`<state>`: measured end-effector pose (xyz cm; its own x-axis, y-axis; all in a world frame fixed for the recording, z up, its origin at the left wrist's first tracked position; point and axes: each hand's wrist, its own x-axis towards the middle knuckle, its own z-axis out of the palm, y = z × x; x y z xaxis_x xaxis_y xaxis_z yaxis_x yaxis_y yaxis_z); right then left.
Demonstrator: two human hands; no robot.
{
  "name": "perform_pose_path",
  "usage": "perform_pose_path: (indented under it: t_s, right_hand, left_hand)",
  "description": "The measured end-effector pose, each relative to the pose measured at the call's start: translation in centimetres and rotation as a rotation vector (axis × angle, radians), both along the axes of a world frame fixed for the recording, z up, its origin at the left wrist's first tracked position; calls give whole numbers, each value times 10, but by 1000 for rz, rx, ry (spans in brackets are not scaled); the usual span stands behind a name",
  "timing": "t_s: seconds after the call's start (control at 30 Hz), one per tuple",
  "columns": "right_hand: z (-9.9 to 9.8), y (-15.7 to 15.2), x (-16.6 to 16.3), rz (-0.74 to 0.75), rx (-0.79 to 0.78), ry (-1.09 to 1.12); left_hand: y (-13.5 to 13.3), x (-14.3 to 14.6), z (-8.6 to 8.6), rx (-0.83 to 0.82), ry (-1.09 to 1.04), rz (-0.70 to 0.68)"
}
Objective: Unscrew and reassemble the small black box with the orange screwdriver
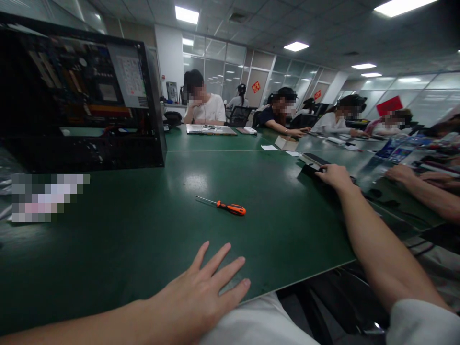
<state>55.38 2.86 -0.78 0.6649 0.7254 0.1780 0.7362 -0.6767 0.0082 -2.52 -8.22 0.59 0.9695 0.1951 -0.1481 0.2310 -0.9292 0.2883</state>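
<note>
My left hand (pixel 208 287) lies open at the table's near edge, fingers spread and holding nothing. Beyond its fingertips, a screwdriver (pixel 232 208) with an orange and black handle rests on the green table (pixel 143 239), its thin shaft pointing left. My right hand (pixel 336 176) reaches out to the right side, with its fingers closed on a dark, flat, box-like object (pixel 312 162). My hand covers part of that object, and its exact kind is unclear.
An open black computer case (pixel 153 110) stands at the left, its inner boards showing. A small open box (pixel 286 143) and white papers (pixel 269 147) lie farther back. A neighbour's hand (pixel 400 173) is close on the right, near a large clear bottle (pixel 386 151). Several people sit beyond.
</note>
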Motion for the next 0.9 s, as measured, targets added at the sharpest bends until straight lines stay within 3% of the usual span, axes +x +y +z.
perform_pose_path:
  t_s: [0.9]
  right_hand:
    - [7,3,-2,-7,57,73]
  left_hand:
    - [-3,1,10,-49,23,36]
